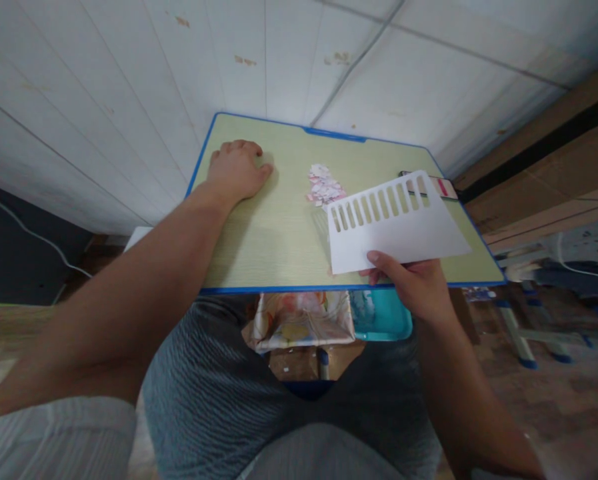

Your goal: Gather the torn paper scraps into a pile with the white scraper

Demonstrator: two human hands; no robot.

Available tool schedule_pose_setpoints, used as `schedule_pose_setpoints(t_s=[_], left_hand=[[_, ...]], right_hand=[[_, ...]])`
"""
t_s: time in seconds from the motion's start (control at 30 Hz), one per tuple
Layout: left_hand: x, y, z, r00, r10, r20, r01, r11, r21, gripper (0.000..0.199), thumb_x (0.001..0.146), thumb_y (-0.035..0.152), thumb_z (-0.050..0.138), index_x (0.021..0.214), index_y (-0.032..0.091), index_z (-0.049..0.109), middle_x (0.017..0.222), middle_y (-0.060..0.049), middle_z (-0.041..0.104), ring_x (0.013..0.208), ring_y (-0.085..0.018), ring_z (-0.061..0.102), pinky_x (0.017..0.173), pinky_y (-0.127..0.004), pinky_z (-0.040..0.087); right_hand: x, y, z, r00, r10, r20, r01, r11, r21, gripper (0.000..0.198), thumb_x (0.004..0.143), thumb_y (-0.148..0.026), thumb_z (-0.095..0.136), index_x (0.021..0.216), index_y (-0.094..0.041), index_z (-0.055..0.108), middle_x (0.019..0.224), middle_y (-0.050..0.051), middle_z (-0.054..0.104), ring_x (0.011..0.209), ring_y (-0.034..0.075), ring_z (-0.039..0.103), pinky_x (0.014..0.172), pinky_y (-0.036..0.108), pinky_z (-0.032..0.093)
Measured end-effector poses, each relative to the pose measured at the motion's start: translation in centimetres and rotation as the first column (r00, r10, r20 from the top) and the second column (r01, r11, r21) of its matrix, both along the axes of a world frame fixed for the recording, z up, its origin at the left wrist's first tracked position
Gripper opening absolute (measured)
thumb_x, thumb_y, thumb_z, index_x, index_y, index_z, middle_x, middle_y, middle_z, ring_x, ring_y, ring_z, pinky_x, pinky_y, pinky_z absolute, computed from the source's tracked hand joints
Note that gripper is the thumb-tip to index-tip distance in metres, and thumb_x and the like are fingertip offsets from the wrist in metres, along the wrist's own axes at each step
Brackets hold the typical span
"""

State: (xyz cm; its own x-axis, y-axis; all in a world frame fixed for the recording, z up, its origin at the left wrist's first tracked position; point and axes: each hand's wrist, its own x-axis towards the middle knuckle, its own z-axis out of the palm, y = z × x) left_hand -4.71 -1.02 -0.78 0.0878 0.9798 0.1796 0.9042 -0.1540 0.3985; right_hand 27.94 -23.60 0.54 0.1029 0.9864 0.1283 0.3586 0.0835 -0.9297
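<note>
One white card is pinched in the right grip over the bench, long way left to right. I see paper bits by its far left corner, nearer the loose left grip.

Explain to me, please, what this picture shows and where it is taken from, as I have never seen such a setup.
There is no machine here: these are a person's own bare hands, seen by one camera worn on the head, looking forward and down. On the blue-edged table lies a small heap of pale scraps. The right hand has a white slotted sheet in its grip, near the front edge. The left hand rests palm down on the other side. Beyond the sheet, partly hidden by it, lies a flat item with a pink mark.
</note>
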Motion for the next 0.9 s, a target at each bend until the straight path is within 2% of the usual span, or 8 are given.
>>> schedule_pose_setpoints(t_s=[0.13,0.2,0.37,0.5,0.63,0.73,0.9], left_hand=[[0.3,-0.3,0.2,1.0,0.016,-0.024,-0.015,1.0,0.006,0.059,0.117,0.054,0.064,0.165,0.02,0.07,0.174,-0.008,0.066,0.161,-0.033,0.044,0.142,-0.052,0.031],[0.4,-0.4,0.3,1.0,0.02,-0.018,-0.02,1.0,0.003,0.058,0.118,0.057,0.064,0.162,0.021,0.071,0.173,-0.008,0.067,0.162,-0.034,0.044,0.141,-0.05,0.031],[0.6,-0.7,0.6,0.999,0.021,-0.05,-0.021,1.0,-0.005,0.05,0.122,0.042,0.062,0.164,0.017,0.069,0.181,-0.01,0.061,0.163,-0.033,0.049,0.144,-0.053,0.03],[0.6,-0.8,0.5,0.998,0.024,-0.058,-0.024,1.0,0.009,0.052,0.122,0.044,0.063,0.166,0.016,0.069,0.18,-0.01,0.062,0.16,-0.03,0.05,0.141,-0.047,0.033],[0.5,-0.5,0.4,0.999,0.033,-0.039,-0.032,0.999,0.017,0.058,0.12,0.054,0.065,0.165,0.017,0.071,0.175,-0.009,0.067,0.161,-0.03,0.05,0.14,-0.045,0.032],[0.5,-0.5,0.4,0.999,0.029,-0.035,-0.029,1.0,0.012,0.057,0.118,0.051,0.064,0.165,0.019,0.072,0.176,-0.008,0.066,0.162,-0.031,0.051,0.141,-0.049,0.033],[0.4,-0.5,0.3,0.999,0.019,-0.033,-0.019,1.0,0.011,0.056,0.119,0.046,0.062,0.166,0.017,0.071,0.178,-0.01,0.063,0.163,-0.032,0.051,0.141,-0.049,0.034]], right_hand=[[-0.2,0.1,-0.2,0.997,-0.066,-0.03,0.066,0.998,0.016,0.038,0.093,-0.053,0.093,0.07,-0.029,0.076,0.065,0.007,0.077,0.054,0.024,0.071,0.058,0.041,0.068],[-0.2,-0.1,-0.4,0.998,-0.058,-0.013,0.058,0.998,0.013,0.038,0.092,-0.053,0.093,0.069,-0.029,0.076,0.065,0.008,0.077,0.056,0.026,0.073,0.059,0.041,0.069],[0.2,-0.8,-0.5,0.999,0.018,0.029,-0.017,1.0,-0.016,0.042,0.091,-0.056,0.095,0.066,-0.029,0.076,0.064,0.007,0.076,0.059,0.028,0.073,0.065,0.045,0.071],[0.3,-0.7,-0.5,0.999,-0.017,-0.033,0.017,1.0,-0.002,0.042,0.091,-0.061,0.096,0.072,-0.029,0.076,0.066,0.006,0.077,0.059,0.027,0.073,0.065,0.045,0.071],[0.1,-0.4,-0.9,0.994,-0.057,-0.098,0.06,0.998,0.029,0.038,0.092,-0.057,0.096,0.078,-0.03,0.074,0.065,0.004,0.075,0.054,0.025,0.07,0.061,0.044,0.069],[0.0,-0.4,-1.1,0.994,-0.073,-0.081,0.075,0.997,0.024,0.032,0.091,-0.052,0.095,0.08,-0.03,0.075,0.067,0.005,0.077,0.055,0.026,0.072,0.061,0.044,0.07],[-0.1,-0.6,-1.0,0.996,-0.062,-0.062,0.065,0.997,0.042,0.034,0.093,-0.048,0.092,0.07,-0.03,0.074,0.064,0.006,0.075,0.057,0.026,0.073,0.062,0.043,0.071]])
